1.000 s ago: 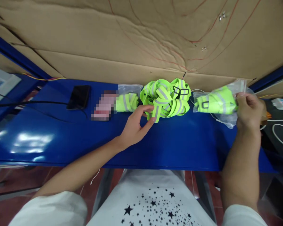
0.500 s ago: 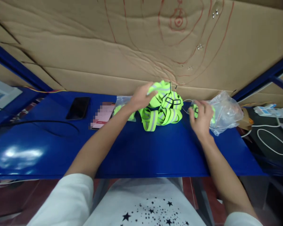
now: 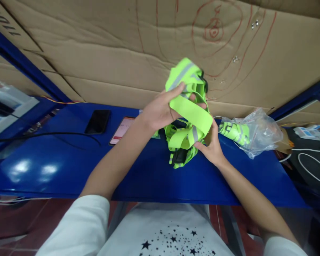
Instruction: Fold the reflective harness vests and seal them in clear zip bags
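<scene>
A bundle of neon-yellow reflective straps point(image 3: 182, 74) with grey stripes and black buckles is raised above the blue table. My left hand point(image 3: 160, 108) is closed around its upper part, thumb on the near side. Lower down, my right hand point(image 3: 213, 147) grips a loop of the same straps between thumb and fingers. A black buckle point(image 3: 179, 156) shows at the bottom of the bundle. Whether its lowest part touches the table I cannot tell. Behind my left forearm, a small piece of a second yellow item point(image 3: 156, 134) peeks out, mostly hidden.
Right of my hands, a folded reflective strap roll point(image 3: 237, 133) lies at the mouth of a clear plastic bag point(image 3: 266, 131). A black phone point(image 3: 97, 121) and a phone with a lit screen point(image 3: 121, 128) lie on the blue table point(image 3: 149, 177). A cardboard wall point(image 3: 109, 71) stands behind.
My left hand has lifted the straps up off the table. My right hand has left the roll by the plastic bag and moved left onto the straps. The view has shifted slightly.
</scene>
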Action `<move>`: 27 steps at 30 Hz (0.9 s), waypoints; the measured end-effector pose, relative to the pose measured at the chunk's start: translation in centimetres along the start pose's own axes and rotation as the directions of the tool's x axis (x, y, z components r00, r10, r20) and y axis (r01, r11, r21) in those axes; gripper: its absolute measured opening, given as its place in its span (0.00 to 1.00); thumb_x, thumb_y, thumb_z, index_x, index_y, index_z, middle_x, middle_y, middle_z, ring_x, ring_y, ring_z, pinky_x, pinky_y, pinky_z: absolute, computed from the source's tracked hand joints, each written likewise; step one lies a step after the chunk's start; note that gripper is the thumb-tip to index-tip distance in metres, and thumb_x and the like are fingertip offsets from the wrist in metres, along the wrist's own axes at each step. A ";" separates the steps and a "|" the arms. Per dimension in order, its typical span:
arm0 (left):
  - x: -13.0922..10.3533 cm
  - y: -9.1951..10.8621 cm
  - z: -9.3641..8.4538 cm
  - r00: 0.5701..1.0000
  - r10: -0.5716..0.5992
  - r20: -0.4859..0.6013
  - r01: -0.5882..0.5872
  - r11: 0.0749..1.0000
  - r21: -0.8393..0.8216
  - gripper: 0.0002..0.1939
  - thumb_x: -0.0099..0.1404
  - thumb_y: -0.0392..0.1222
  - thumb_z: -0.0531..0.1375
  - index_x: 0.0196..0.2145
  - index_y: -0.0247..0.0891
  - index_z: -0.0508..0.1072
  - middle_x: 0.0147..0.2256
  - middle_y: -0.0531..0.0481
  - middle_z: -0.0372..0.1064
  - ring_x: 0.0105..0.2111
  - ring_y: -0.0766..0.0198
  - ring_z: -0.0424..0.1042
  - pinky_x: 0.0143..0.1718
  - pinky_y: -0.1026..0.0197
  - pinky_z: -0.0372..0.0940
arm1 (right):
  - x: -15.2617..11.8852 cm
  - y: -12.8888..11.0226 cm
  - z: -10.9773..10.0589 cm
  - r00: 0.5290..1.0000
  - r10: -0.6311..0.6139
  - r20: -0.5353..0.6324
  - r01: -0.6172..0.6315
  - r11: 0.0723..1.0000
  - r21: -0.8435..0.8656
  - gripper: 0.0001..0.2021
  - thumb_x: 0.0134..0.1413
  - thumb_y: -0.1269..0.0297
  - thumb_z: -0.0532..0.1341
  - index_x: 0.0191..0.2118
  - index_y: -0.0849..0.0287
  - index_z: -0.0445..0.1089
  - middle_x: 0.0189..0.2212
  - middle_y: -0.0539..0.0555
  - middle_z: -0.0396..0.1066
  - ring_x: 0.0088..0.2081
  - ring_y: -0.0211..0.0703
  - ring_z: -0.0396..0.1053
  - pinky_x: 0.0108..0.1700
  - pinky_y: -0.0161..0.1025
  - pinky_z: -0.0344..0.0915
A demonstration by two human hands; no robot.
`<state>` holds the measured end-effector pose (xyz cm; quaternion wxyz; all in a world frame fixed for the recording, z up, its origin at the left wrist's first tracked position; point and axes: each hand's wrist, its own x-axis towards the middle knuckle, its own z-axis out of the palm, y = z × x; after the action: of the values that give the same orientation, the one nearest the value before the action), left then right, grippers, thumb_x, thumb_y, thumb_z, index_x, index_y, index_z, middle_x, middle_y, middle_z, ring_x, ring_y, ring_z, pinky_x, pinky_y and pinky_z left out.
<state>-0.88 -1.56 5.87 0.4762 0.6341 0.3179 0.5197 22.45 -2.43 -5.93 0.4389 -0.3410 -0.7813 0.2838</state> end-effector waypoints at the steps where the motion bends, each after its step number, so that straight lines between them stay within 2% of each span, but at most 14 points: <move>1: 0.1 -0.2 0.2 0.998 -0.024 0.057 0.023 1.000 0.007 0.32 0.77 0.68 0.45 0.53 0.41 0.75 0.45 0.44 0.79 0.49 0.46 0.82 0.44 0.46 0.80 | 0.3 -0.5 0.1 0.998 0.052 0.023 -0.053 0.996 0.075 0.55 0.53 0.35 0.68 0.75 0.48 0.37 0.73 0.67 0.50 0.65 0.58 0.67 0.61 0.55 0.72; 4: 0.0 -1.0 0.3 0.966 -0.111 0.233 0.092 0.992 0.089 0.37 0.75 0.71 0.41 0.60 0.43 0.71 0.49 0.41 0.80 0.49 0.49 0.82 0.42 0.51 0.78 | 0.8 -1.7 -0.6 0.953 0.281 0.112 -0.302 0.886 0.351 0.34 0.55 0.47 0.70 0.63 0.54 0.62 0.54 0.60 0.74 0.41 0.47 0.76 0.45 0.47 0.77; 7: -0.7 -1.7 0.2 0.968 -0.141 0.209 0.034 0.895 0.444 0.33 0.74 0.68 0.52 0.64 0.44 0.68 0.52 0.41 0.79 0.49 0.49 0.81 0.44 0.53 0.75 | 1.0 -2.2 -2.5 0.854 0.481 0.198 -0.499 0.652 0.571 0.16 0.61 0.50 0.61 0.44 0.58 0.71 0.29 0.52 0.72 0.24 0.39 0.65 0.28 0.39 0.68; 9: -1.7 -1.9 0.5 0.981 -0.105 0.165 -0.046 0.694 0.719 0.25 0.72 0.60 0.60 0.58 0.42 0.73 0.48 0.41 0.79 0.46 0.49 0.80 0.44 0.53 0.71 | 1.2 -1.9 -3.9 0.823 0.537 0.183 -0.513 0.565 0.646 0.13 0.61 0.53 0.58 0.42 0.57 0.71 0.25 0.49 0.67 0.21 0.37 0.58 0.25 0.37 0.63; 11: -2.7 -1.8 1.4 0.953 -0.138 0.269 -0.152 0.548 0.822 0.12 0.70 0.50 0.63 0.46 0.41 0.77 0.40 0.45 0.79 0.39 0.53 0.78 0.40 0.55 0.67 | 1.5 -1.3 -4.8 0.815 0.569 0.111 -0.484 0.561 0.671 0.13 0.60 0.54 0.59 0.45 0.55 0.71 0.26 0.48 0.68 0.22 0.37 0.59 0.26 0.37 0.64; 12: -3.2 -1.8 2.1 0.915 -0.179 0.362 -0.213 0.547 0.809 0.06 0.69 0.45 0.64 0.41 0.41 0.78 0.36 0.48 0.78 0.36 0.56 0.77 0.38 0.57 0.65 | 1.7 -0.9 -5.1 0.809 0.582 0.085 -0.488 0.583 0.649 0.14 0.60 0.52 0.59 0.46 0.54 0.71 0.27 0.49 0.70 0.23 0.38 0.62 0.28 0.38 0.66; 13: -3.6 -1.8 2.7 0.866 -0.213 0.453 -0.259 0.583 0.770 0.02 0.68 0.41 0.65 0.38 0.42 0.77 0.34 0.50 0.77 0.34 0.58 0.75 0.36 0.58 0.63 | 1.8 -0.4 -5.4 0.802 0.593 0.072 -0.511 0.619 0.597 0.15 0.61 0.50 0.59 0.45 0.54 0.71 0.27 0.49 0.71 0.24 0.40 0.65 0.29 0.40 0.67; 15: -4.3 -2.3 4.0 0.769 -0.246 0.590 -0.309 0.665 0.679 0.06 0.64 0.34 0.65 0.39 0.43 0.77 0.35 0.53 0.76 0.35 0.61 0.74 0.35 0.59 0.61 | 1.9 0.6 -6.1 0.792 0.608 0.054 -0.582 0.727 0.365 0.19 0.61 0.44 0.60 0.39 0.56 0.73 0.24 0.50 0.70 0.26 0.45 0.68 0.31 0.42 0.68; 17: -4.7 -3.3 5.1 0.721 -0.261 0.642 -0.345 0.668 0.659 0.13 0.61 0.30 0.65 0.41 0.43 0.77 0.39 0.52 0.76 0.39 0.60 0.75 0.39 0.58 0.63 | 1.6 1.2 -7.1 0.794 0.608 -0.006 -0.608 0.792 -0.054 0.26 0.60 0.36 0.60 0.27 0.56 0.69 0.18 0.52 0.65 0.25 0.47 0.67 0.32 0.44 0.66; 18: -4.8 -3.9 5.5 0.715 -0.270 0.645 -0.370 0.637 0.676 0.15 0.59 0.27 0.65 0.41 0.43 0.77 0.41 0.50 0.76 0.41 0.59 0.75 0.42 0.57 0.63 | 1.4 1.2 -7.6 0.800 0.596 -0.066 -0.587 0.756 -0.288 0.30 0.59 0.33 0.60 0.23 0.56 0.66 0.16 0.53 0.62 0.25 0.49 0.66 0.32 0.45 0.64; 20: -4.9 -5.0 5.9 0.710 -0.291 0.641 -0.415 0.563 0.715 0.16 0.58 0.25 0.64 0.41 0.42 0.78 0.44 0.47 0.75 0.45 0.56 0.74 0.47 0.54 0.63 | 0.7 0.5 -8.5 0.817 0.523 -0.242 -0.542 0.553 -0.634 0.33 0.59 0.30 0.58 0.20 0.56 0.65 0.17 0.56 0.62 0.27 0.52 0.67 0.34 0.48 0.64; 22: -4.8 -5.8 6.0 0.704 -0.305 0.641 -0.446 0.512 0.734 0.17 0.59 0.24 0.62 0.42 0.42 0.79 0.46 0.46 0.75 0.48 0.55 0.72 0.49 0.53 0.63 | -0.1 -1.1 -8.7 0.850 0.367 -0.378 -0.512 0.407 -0.756 0.32 0.63 0.32 0.56 0.29 0.60 0.73 0.24 0.63 0.70 0.33 0.60 0.72 0.38 0.52 0.66; 24: -4.7 -6.1 5.8 0.717 -0.303 0.628 -0.446 0.493 0.747 0.19 0.60 0.24 0.61 0.44 0.42 0.78 0.47 0.46 0.75 0.49 0.54 0.72 0.49 0.53 0.63 | -0.8 -3.0 -8.4 0.908 0.173 -0.383 -0.419 0.438 -0.796 0.30 0.68 0.38 0.55 0.49 0.63 0.76 0.38 0.70 0.76 0.43 0.67 0.75 0.46 0.57 0.67; 27: -4.7 -6.2 5.6 0.757 -0.289 0.586 -0.401 0.503 0.766 0.17 0.59 0.27 0.64 0.43 0.42 0.79 0.45 0.45 0.77 0.49 0.52 0.72 0.48 0.53 0.64 | -1.4 -5.1 -7.3 0.944 -0.053 -0.324 -0.251 0.520 -0.816 0.29 0.72 0.47 0.54 0.68 0.61 0.63 0.59 0.71 0.71 0.59 0.71 0.68 0.57 0.63 0.64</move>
<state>3.91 -5.19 -1.64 0.1546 0.9320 0.3236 0.0518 28.00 -5.57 0.47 0.3163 -0.5956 -0.7198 -0.1648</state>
